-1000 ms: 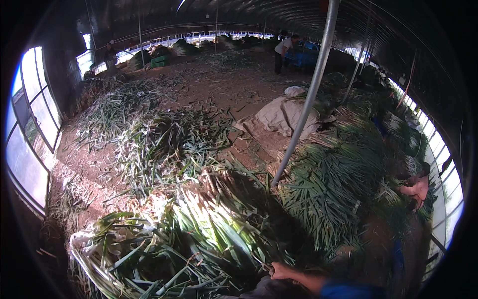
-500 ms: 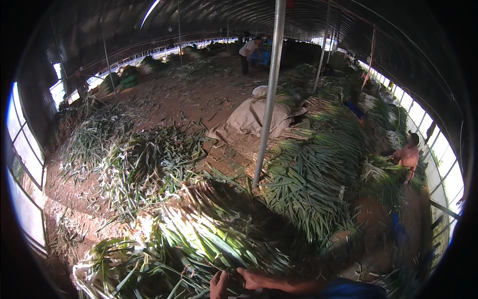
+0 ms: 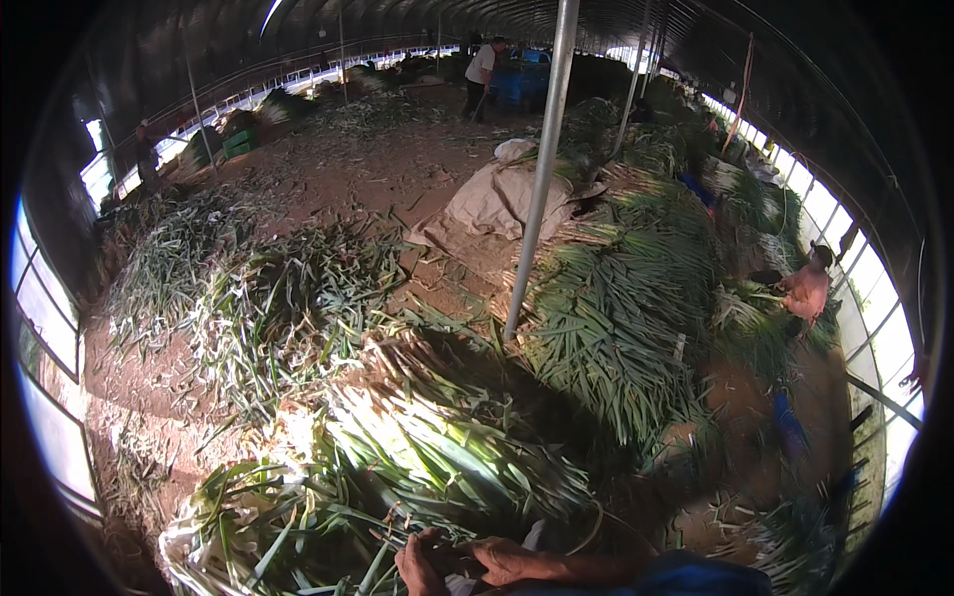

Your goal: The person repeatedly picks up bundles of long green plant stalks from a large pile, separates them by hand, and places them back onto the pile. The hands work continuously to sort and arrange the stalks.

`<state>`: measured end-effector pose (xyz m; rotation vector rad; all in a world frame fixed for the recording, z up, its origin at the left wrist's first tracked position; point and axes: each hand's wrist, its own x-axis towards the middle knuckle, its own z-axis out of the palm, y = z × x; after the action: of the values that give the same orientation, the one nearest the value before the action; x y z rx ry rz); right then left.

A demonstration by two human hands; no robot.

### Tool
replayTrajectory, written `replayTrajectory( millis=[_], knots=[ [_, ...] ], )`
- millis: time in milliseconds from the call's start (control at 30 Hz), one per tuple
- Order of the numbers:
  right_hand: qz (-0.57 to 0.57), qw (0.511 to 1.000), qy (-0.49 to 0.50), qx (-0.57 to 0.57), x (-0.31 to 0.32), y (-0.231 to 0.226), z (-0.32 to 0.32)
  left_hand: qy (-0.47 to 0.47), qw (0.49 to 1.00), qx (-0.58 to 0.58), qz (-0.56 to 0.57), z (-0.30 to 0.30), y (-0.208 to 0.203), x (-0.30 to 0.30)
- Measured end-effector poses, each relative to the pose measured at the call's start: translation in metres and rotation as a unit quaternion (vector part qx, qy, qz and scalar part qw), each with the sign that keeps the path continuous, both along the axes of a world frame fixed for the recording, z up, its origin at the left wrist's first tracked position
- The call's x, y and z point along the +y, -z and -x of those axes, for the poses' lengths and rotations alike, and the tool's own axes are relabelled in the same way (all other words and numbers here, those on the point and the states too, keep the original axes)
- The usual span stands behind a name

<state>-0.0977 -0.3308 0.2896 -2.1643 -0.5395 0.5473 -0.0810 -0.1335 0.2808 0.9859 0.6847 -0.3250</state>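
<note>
At the lower edge, my left hand (image 3: 417, 567) and my right hand (image 3: 502, 559) are close together, fingers curled inward. Thin dark stalks or strips stick out beside the left fingers. What either hand grips is too small and shaded to name. Just beyond them lies a sunlit heap of green onions (image 3: 437, 437), pale stems toward the far left and green leaves toward me. Loose trimmed leaves and whitish peelings (image 3: 214, 507) lie left of my hands.
A metal post (image 3: 540, 179) rises beyond the heap. Right of it spreads a larger green onion pile (image 3: 626, 308); behind stands a covered beige sack (image 3: 502, 202). Leaf scraps (image 3: 288, 298) litter the left ground. One person (image 3: 807, 286) crouches at right; another (image 3: 481, 79) stands far back.
My hands have shifted slightly left and remain close together. The view has tilted down a little. The distant person, bent over earlier, now stands more upright.
</note>
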Motion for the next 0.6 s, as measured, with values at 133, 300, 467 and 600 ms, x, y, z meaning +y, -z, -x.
replayTrajectory(
  millis=[133,300,467,600],
  knots=[
    [-0.004,1.0,0.004,0.008,0.016,0.027,-0.012,0.008,0.999,-0.035,0.0,-0.017,0.03,0.023],
    [-0.068,0.991,0.11,0.03,-0.005,0.054,-0.056,0.199,0.976,-0.065,-0.068,-0.082,0.033,0.006],
    [0.033,0.974,0.212,0.079,-0.075,0.132,-0.074,0.053,0.995,0.048,-0.069,-0.118,0.189,-0.034],
    [0.154,0.94,0.265,0.152,-0.149,0.193,-0.055,0.072,0.933,0.013,-0.352,-0.174,0.311,-0.046]
  ],
)
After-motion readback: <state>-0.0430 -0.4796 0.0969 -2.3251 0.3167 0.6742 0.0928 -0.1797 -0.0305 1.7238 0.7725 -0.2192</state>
